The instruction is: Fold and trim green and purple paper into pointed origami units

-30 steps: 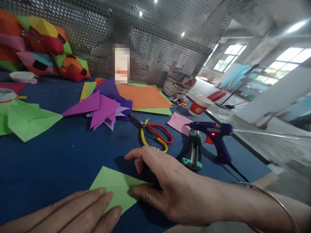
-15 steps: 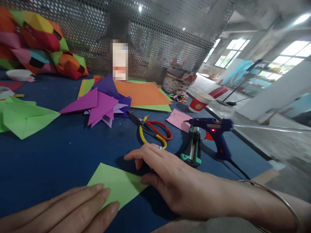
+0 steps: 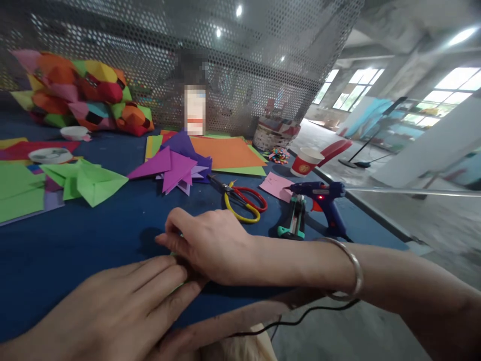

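Observation:
A light green sheet of paper (image 3: pixel 179 287) lies on the blue tabletop, nearly all hidden by my hands. My left hand (image 3: pixel 124 301) is flat over it, fingers stretched out and pressing down. Over its far edge is my right hand (image 3: pixel 210 245), its fingers curled with a bit of green at the fingertips; the fold itself is hidden. Just beyond it lie scissors (image 3: pixel 246 203) with one red and one yellow handle. Further right are a black and teal utility knife (image 3: pixel 294 220) and a blue glue gun (image 3: pixel 321 193) with a lit red light.
Purple folded paper (image 3: pixel 176 168) and green folded paper (image 3: pixel 93 183) lie ahead. Behind are orange sheets (image 3: pixel 229 153) and a stack of colourful paper shapes (image 3: pixel 93 95). A paper cup (image 3: pixel 306 161) stands near the right table edge; a black cable (image 3: pixel 293 323) hangs below the front edge.
My right hand has moved left across the green paper, its fingers curling inward against my left hand. My left hand has come further over the sheet. The view has shifted left.

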Action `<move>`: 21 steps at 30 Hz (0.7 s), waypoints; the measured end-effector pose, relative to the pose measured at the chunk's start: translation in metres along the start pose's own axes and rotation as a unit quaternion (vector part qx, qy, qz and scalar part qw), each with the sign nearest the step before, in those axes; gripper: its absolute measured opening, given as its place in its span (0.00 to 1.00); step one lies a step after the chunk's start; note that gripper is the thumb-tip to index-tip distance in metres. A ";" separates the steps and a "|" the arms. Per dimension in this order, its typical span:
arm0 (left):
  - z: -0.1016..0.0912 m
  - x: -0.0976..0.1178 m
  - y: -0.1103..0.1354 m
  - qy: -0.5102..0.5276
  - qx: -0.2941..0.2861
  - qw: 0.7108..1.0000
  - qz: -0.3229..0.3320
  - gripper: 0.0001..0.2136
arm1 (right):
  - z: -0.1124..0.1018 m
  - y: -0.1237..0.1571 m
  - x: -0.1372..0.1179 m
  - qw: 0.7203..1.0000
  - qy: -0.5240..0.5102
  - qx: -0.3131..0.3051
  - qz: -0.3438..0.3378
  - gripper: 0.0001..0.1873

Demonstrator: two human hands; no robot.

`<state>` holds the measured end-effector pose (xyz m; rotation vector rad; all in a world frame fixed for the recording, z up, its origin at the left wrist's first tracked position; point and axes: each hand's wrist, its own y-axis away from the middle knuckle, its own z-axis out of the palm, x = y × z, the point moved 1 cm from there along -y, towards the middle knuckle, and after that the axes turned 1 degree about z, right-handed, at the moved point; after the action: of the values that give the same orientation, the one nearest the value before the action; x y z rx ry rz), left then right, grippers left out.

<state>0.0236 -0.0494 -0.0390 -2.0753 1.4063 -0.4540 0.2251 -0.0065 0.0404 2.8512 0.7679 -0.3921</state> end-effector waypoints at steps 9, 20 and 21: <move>-0.022 0.002 -0.011 -0.022 -0.062 0.997 0.025 0.19 | 0.015 -0.006 -0.001 0.997 0.067 0.026 -0.019 0.20; -0.034 -0.003 0.038 -0.028 -0.044 0.998 0.042 0.21 | 0.011 -0.003 -0.008 0.996 0.090 0.024 -0.001 0.19; -0.037 -0.002 0.044 -0.031 -0.049 0.998 0.034 0.21 | 0.011 -0.004 -0.008 0.995 0.091 0.026 0.001 0.19</move>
<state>-0.0298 -0.0698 -0.0384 -2.0918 1.4843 -0.2951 0.2143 -0.0098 0.0315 2.9672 0.7975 -0.1542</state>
